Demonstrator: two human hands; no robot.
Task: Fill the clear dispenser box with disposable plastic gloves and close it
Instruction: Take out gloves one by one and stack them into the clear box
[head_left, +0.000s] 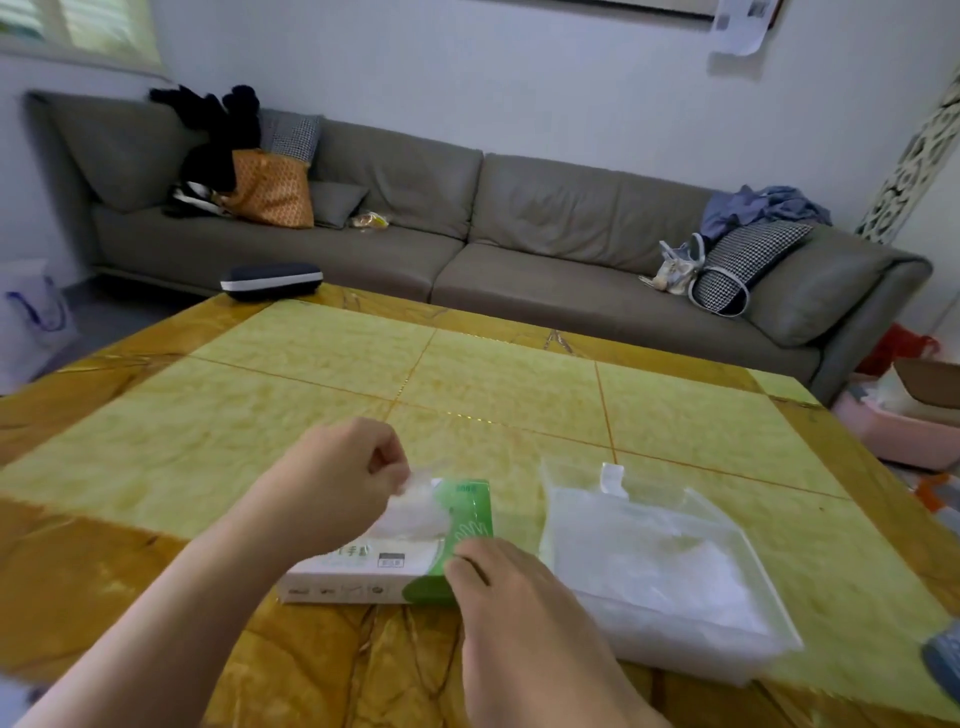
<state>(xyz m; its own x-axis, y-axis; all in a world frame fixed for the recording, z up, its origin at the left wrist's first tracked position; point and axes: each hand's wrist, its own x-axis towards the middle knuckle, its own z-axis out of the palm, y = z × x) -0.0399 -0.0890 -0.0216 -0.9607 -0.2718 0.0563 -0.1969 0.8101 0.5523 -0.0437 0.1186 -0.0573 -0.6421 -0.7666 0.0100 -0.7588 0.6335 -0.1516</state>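
Note:
A green and white cardboard glove box (395, 564) lies on the yellow table near the front edge. My left hand (332, 486) pinches a bunch of clear plastic gloves (415, 506) coming out of its top opening. My right hand (511, 608) rests on the box's right end, fingers curled over its green corner. Just right of it sits the clear dispenser box (727, 652), its lid (576, 478) tilted open at the back. A loose pile of clear gloves (670, 571) lies inside it.
The table (467, 374) has yellow tiles with a brown marbled border. A dark case (272, 280) sits at its far left edge. Behind stands a grey sofa (519, 223) with bags, cushions and clothes. A pink bin (893, 426) and clutter stand on the floor at right.

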